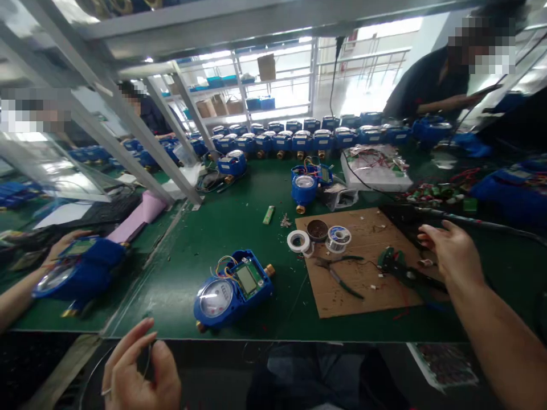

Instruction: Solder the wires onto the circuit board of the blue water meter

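A thin silvery wire (pixel 148 360) runs through the fingers of my left hand (pixel 141 370), which is closed on it below the table's front edge. My right hand (pixel 459 259) is over the right side of the bench, fingers loosely bent and apart, with nothing visible in them. Beneath and left of it lies a dark tool with green grips (pixel 397 265). A black cable (pixel 482 219) passes just behind that hand. Between my hands, an opened blue water meter (pixel 235 290) lies on the green table, showing its dial, display board and loose coloured wires.
Cutting pliers (pixel 339 276), a solder spool (pixel 338 238), white tape (pixel 298 242) and a round tin (pixel 317 230) are on or beside the cardboard (pixel 325 302). Another open meter (pixel 304 185) stands behind. At left, a co-worker's hand holds a blue meter (pixel 81 267). Meter rows (pixel 301 139) line the back.
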The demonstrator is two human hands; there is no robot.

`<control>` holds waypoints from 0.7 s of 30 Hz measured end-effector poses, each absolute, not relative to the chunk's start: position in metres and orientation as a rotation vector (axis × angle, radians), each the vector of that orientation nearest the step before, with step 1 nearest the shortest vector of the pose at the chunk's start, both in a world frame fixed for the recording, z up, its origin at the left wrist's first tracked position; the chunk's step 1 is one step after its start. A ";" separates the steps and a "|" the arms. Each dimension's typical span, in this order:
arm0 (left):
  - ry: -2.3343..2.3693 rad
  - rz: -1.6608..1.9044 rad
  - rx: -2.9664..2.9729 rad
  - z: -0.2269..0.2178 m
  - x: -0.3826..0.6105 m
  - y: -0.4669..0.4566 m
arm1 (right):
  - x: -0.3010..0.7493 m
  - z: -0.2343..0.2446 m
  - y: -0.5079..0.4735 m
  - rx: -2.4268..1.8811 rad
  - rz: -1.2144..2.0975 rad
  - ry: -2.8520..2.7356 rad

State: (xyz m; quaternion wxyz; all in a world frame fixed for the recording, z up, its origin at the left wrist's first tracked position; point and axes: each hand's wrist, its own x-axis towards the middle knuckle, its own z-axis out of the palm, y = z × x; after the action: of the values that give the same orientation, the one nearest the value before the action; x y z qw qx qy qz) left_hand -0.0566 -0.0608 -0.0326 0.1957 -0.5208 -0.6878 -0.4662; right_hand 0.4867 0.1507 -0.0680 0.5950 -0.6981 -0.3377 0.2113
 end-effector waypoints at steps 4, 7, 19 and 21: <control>-1.956 -1.200 -1.455 -0.037 -0.064 -0.050 | 0.474 -0.068 0.131 -1.594 0.679 -0.757; -1.957 -1.199 -1.442 -0.042 -0.070 -0.040 | 0.451 -0.060 0.116 -1.558 0.789 -0.793; -2.084 -1.226 -1.375 -0.079 -0.093 -0.023 | 0.365 -0.037 0.106 -1.503 0.880 -1.192; -2.114 -1.229 -1.360 -0.084 -0.096 -0.021 | 0.357 -0.035 0.108 -1.495 0.893 -1.196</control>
State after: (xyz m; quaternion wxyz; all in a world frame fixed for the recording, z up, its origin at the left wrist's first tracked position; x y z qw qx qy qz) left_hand -0.0959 -0.0213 -0.0840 0.1706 -0.4789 -0.7444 -0.4329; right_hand 0.3568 0.1085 -0.0352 0.4922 -0.6160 -0.4927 0.3680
